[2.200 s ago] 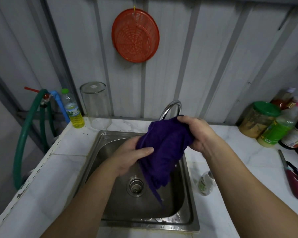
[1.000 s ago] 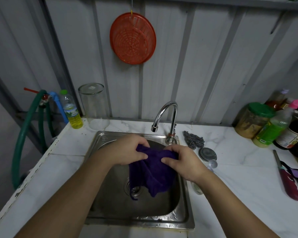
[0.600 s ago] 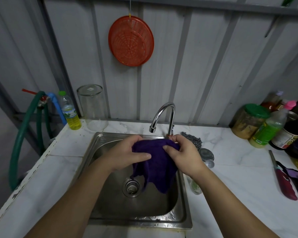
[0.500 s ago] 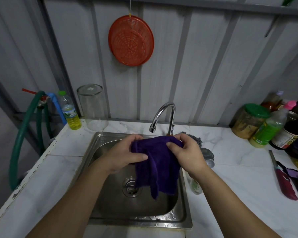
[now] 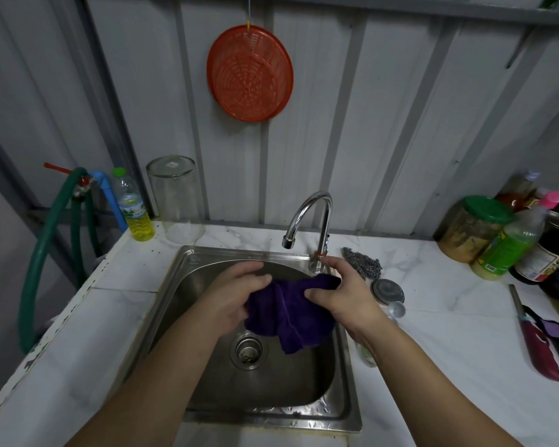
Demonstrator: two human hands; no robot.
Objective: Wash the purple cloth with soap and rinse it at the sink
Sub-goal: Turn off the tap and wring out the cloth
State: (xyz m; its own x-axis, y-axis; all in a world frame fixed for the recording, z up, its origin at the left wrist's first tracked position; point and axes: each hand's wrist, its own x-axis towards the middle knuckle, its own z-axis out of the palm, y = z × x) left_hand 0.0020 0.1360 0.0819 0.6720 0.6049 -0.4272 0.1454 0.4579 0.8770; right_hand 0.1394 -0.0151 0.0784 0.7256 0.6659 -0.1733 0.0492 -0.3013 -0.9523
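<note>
The purple cloth (image 5: pixel 292 316) is bunched between both hands over the steel sink (image 5: pixel 188 285), just above and right of the drain (image 5: pixel 248 350). My left hand (image 5: pixel 234 293) grips its left side and my right hand (image 5: pixel 342 293) grips its right side; a loose corner hangs down toward the basin. The curved chrome tap (image 5: pixel 313 217) stands behind the hands, and no water is seen running from it. A small bottle (image 5: pixel 367 354) lies on the counter by the sink's right rim, partly hidden by my right forearm.
Steel wool (image 5: pixel 363 264) and a round metal lid (image 5: pixel 388 290) lie right of the tap. Jars and bottles (image 5: pixel 504 243) crowd the back right; a lighter (image 5: pixel 536 340) lies at the right. A yellow-liquid bottle (image 5: pixel 134 208), an upturned glass jar (image 5: pixel 175 198) and a green hose (image 5: pixel 42 253) stand at the left.
The cloth was held up and hanging open half a second ago; both hands have since lowered it into the basin and squeezed it closer together.
</note>
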